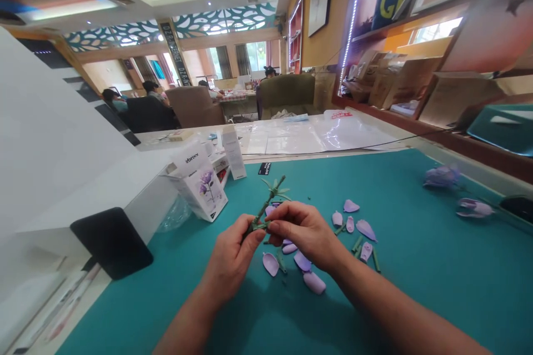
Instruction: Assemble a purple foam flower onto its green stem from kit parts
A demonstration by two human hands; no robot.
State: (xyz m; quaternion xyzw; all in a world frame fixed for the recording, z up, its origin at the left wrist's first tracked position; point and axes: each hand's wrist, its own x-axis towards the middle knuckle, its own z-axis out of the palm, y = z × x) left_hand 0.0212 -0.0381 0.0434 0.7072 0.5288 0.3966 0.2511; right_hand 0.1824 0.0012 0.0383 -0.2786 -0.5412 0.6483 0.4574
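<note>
Right there between both hands, a green plastic flower stem with spiky leaves at its top, tilted up over the teal mat! The left hand has its fingers closed around the stem's lower end, and the right hand comes in with its fingers curled tight on that same spot. Just below and to the right, lilac petals lie scattered among short green stem pieces. Far right, two lilac flower heads rest on the mat. Up left, a white box printed with a purple flower stands by the mat's edge, and beyond the counter, people sit in armchairs.
</note>
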